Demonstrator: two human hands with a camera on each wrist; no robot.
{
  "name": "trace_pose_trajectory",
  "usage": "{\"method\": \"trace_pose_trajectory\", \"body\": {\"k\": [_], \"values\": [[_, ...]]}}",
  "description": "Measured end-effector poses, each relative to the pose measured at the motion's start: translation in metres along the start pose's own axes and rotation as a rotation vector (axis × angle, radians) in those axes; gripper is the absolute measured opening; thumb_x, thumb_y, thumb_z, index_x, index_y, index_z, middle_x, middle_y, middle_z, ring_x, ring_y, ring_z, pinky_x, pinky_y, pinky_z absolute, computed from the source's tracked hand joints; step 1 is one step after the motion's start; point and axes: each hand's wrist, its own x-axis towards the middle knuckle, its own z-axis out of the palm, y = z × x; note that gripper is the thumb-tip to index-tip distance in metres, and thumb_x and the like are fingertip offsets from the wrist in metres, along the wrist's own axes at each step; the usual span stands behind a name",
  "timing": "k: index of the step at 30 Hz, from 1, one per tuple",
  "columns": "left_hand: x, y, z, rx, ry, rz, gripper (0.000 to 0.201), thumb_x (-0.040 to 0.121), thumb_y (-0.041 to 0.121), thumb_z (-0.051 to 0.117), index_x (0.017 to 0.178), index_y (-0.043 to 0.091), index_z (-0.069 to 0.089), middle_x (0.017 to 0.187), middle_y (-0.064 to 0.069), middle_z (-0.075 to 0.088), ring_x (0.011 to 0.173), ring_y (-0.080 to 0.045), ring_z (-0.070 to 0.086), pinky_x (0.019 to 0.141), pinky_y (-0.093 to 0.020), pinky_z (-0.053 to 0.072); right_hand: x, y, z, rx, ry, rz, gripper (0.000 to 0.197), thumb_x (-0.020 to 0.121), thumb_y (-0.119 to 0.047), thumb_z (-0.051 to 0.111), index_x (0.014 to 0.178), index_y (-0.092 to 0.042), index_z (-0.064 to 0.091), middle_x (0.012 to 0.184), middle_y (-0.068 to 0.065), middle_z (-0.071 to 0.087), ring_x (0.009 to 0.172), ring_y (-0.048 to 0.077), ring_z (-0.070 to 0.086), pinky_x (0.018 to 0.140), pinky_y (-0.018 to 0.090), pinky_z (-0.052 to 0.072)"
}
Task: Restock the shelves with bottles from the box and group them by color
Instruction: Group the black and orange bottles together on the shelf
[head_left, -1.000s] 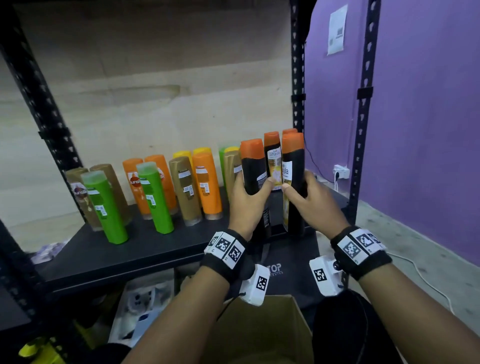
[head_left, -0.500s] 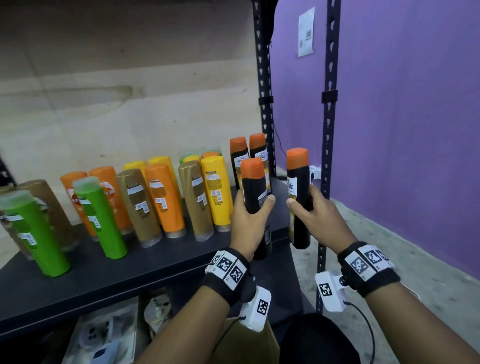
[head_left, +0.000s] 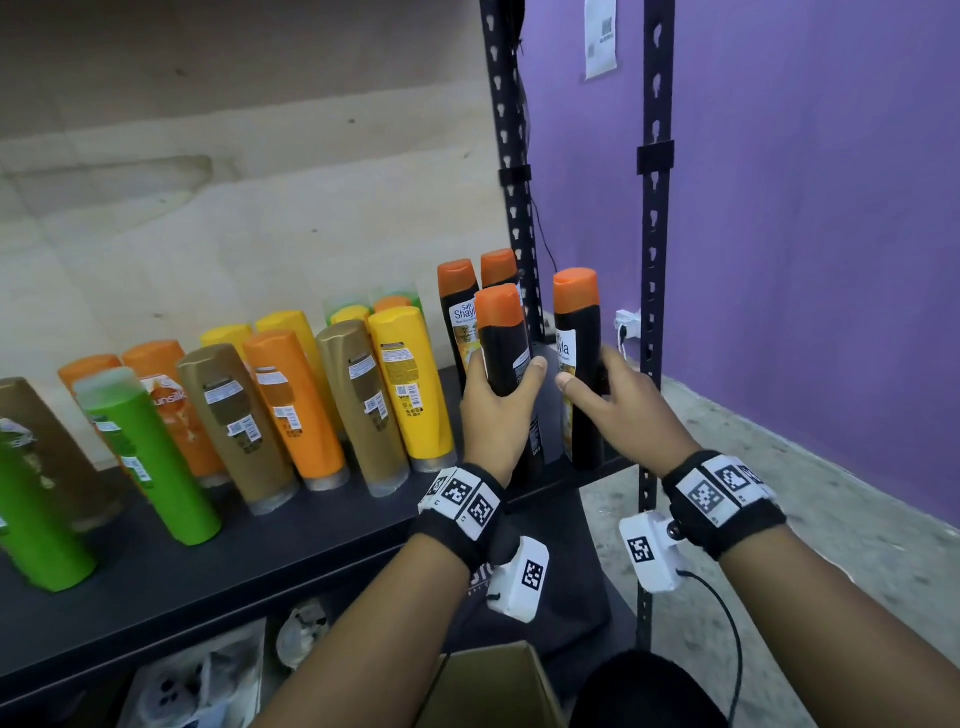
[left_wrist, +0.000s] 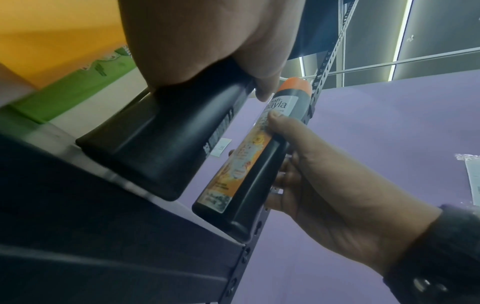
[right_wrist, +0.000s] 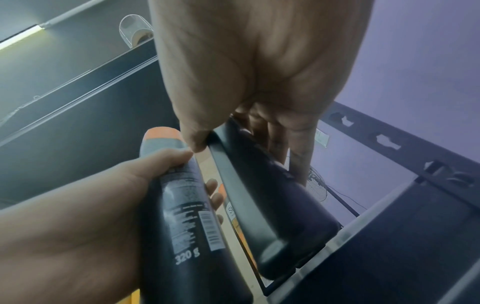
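Note:
My left hand (head_left: 500, 410) grips a black bottle with an orange cap (head_left: 503, 343), upright at the right end of the black shelf (head_left: 260, 561). My right hand (head_left: 621, 410) holds a second black, orange-capped bottle (head_left: 579, 364) just to its right, its base at the shelf's front right corner. In the left wrist view the left-hand bottle (left_wrist: 166, 148) sits beside the labelled right-hand bottle (left_wrist: 249, 164). The right wrist view shows the right hand's bottle (right_wrist: 272, 205) and the left hand's bottle (right_wrist: 187, 226). Two more black bottles (head_left: 457, 306) stand behind them.
Yellow (head_left: 410, 384), gold (head_left: 358, 400), orange (head_left: 291, 405) and green bottles (head_left: 150, 457) stand mixed along the shelf to the left. A black upright post (head_left: 652, 312) stands right of my right hand. An open cardboard box (head_left: 498, 680) sits below, near me.
Both hands carried their black bottles out from beside the back pair and down to the shelf's front right corner. The head view swung right.

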Motion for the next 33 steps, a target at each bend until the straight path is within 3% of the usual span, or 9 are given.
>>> {"method": "trace_pose_trajectory", "body": {"k": [9,12,14,16,21,24,27,30,33], "values": [[0.03,-0.017,0.01,0.044,0.023,0.012,0.039,0.09,0.038,0.077,0.125,0.035,0.061,0.114,0.016,0.073,0.106,-0.001,0.069,0.096,-0.039,0.058,0.026,0.017,0.012,0.042,0.005,-0.006,0.047,0.095,-0.061,0.057,0.134,-0.036,0.05,0.108,-0.02,0.068,0.097,-0.007,0.063,0.077,0.019,0.048],[0.034,-0.024,0.009,0.051,0.046,0.012,0.04,0.089,0.039,0.077,0.126,0.034,0.061,0.114,0.017,0.073,0.106,-0.002,0.069,0.097,-0.041,0.058,0.033,0.02,0.018,0.059,0.019,-0.024,0.045,0.094,-0.062,0.057,0.133,-0.04,0.049,0.106,-0.027,0.066,0.098,-0.015,0.06,0.072,0.011,0.044],[0.037,-0.029,0.008,0.044,0.071,0.017,0.04,0.089,0.039,0.077,0.125,0.034,0.061,0.114,0.018,0.074,0.106,-0.002,0.07,0.096,-0.041,0.058,0.036,0.022,0.025,0.077,0.014,-0.041,0.046,0.093,-0.064,0.056,0.133,-0.044,0.048,0.11,-0.027,0.066,0.102,-0.012,0.061,0.078,0.013,0.047],[0.039,-0.034,0.007,0.055,0.085,0.035,0.039,0.089,0.042,0.077,0.124,0.036,0.061,0.113,0.02,0.073,0.106,0.0,0.069,0.094,-0.038,0.059,0.038,0.026,0.033,0.09,0.027,-0.046,0.049,0.093,-0.065,0.054,0.137,-0.045,0.046,0.117,-0.023,0.067,0.108,-0.006,0.062,0.086,0.022,0.05],[0.035,-0.042,0.009,0.12,0.127,0.095,0.049,0.087,0.053,0.074,0.13,0.035,0.058,0.113,0.027,0.07,0.105,0.006,0.067,0.087,-0.017,0.056,0.041,0.035,0.055,0.222,0.108,-0.078,0.049,0.098,-0.054,0.056,0.145,-0.044,0.043,0.127,-0.037,0.059,0.12,-0.015,0.054,0.092,0.001,0.04],[0.03,-0.049,0.01,0.118,0.123,0.1,0.056,0.086,0.056,0.072,0.135,0.032,0.057,0.116,0.025,0.07,0.107,0.007,0.066,0.088,-0.012,0.053,0.043,0.042,0.067,0.276,0.148,-0.067,0.049,0.099,-0.054,0.053,0.145,-0.041,0.043,0.13,-0.033,0.059,0.124,-0.009,0.055,0.1,0.014,0.044],[0.023,-0.057,0.007,0.115,0.102,0.072,0.056,0.087,0.057,0.071,0.136,0.033,0.056,0.117,0.027,0.069,0.109,0.008,0.065,0.089,-0.011,0.052,0.043,0.047,0.074,0.295,0.162,-0.038,0.049,0.098,-0.06,0.051,0.145,-0.047,0.04,0.133,-0.029,0.059,0.126,-0.004,0.055,0.104,0.028,0.046],[0.017,-0.062,0.005,0.14,0.072,0.026,0.038,0.085,0.063,0.069,0.119,0.049,0.06,0.112,0.033,0.069,0.105,0.011,0.065,0.081,-0.005,0.049,0.043,0.047,0.075,0.3,0.162,-0.008,0.055,0.094,-0.07,0.049,0.143,-0.049,0.039,0.132,-0.028,0.059,0.125,-0.006,0.054,0.105,0.03,0.046],[0.016,-0.062,0.005,0.14,0.065,0.013,0.028,0.083,0.068,0.068,0.108,0.06,0.059,0.108,0.034,0.069,0.102,0.012,0.065,0.079,-0.004,0.048,0.039,0.049,0.074,0.283,0.191,0.007,0.054,0.092,-0.067,0.052,0.14,-0.043,0.043,0.138,-0.015,0.056,0.129,0.002,0.052,0.109,0.036,0.045]]}}
